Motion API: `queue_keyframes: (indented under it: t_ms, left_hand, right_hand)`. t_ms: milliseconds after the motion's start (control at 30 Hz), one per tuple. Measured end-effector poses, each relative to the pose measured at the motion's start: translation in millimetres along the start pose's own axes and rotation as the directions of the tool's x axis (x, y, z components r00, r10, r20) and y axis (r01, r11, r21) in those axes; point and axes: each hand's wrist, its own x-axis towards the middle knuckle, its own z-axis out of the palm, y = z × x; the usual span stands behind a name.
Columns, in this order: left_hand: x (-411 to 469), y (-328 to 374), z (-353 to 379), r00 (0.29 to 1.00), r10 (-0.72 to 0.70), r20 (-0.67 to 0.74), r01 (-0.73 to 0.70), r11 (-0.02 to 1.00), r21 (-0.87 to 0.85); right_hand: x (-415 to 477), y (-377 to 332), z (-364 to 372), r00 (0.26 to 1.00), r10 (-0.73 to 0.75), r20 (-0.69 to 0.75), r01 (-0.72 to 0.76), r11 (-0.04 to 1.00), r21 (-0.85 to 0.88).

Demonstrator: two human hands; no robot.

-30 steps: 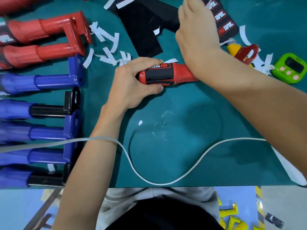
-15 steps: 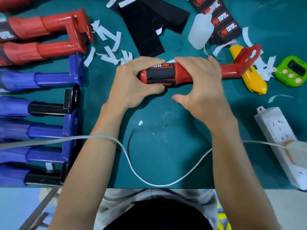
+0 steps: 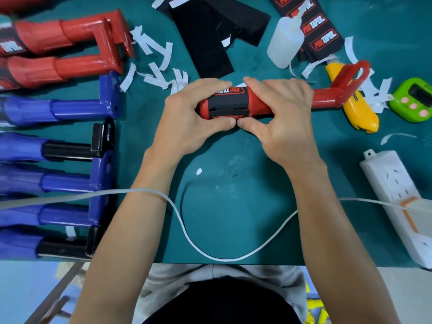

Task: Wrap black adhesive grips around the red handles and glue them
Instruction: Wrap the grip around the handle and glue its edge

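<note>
Status: red plastic handle (image 3: 257, 102) lies across the teal desk (image 3: 233, 206). Black adhesive wrap with red lettering (image 3: 226, 105) sits around the handle's left end. Left hand (image 3: 187, 113) grip is closed on that wrapped end, fingers over, thumb under. Right hand (image 3: 285, 113) grip is closed on the handle just right of the wrap. Thumb tips touch below the handle. White squeeze bottle (image 3: 284, 40) stands behind the handle. Yellow utility knife (image 3: 357, 113) lies partly beneath its hooked right end.

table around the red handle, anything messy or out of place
White paper scraps litter the mat left of the black sheets and by the yellow knife. The glue bottle looks tipped on its side, no spill visible. A white cable loops through the work area.
</note>
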Motion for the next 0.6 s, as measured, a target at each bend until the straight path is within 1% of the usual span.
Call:
queue_keyframes:
  t_ms: [300,600]
  left_hand:
    - [-2.9,0.4,4.4,1.000,0.013,-0.025,-0.012,0.999,0.049]
    - [-4.2,6.2,6.8,0.999,0.008,-0.042,-0.006,0.999,0.037]
  right_hand:
    - [1.3,5.0,5.3,0.999,-0.023,-0.044,0.023,1.000,0.014]
    - [-0.6,4.2,9.6,0.995,-0.041,-0.086,0.041,0.999,-0.003]
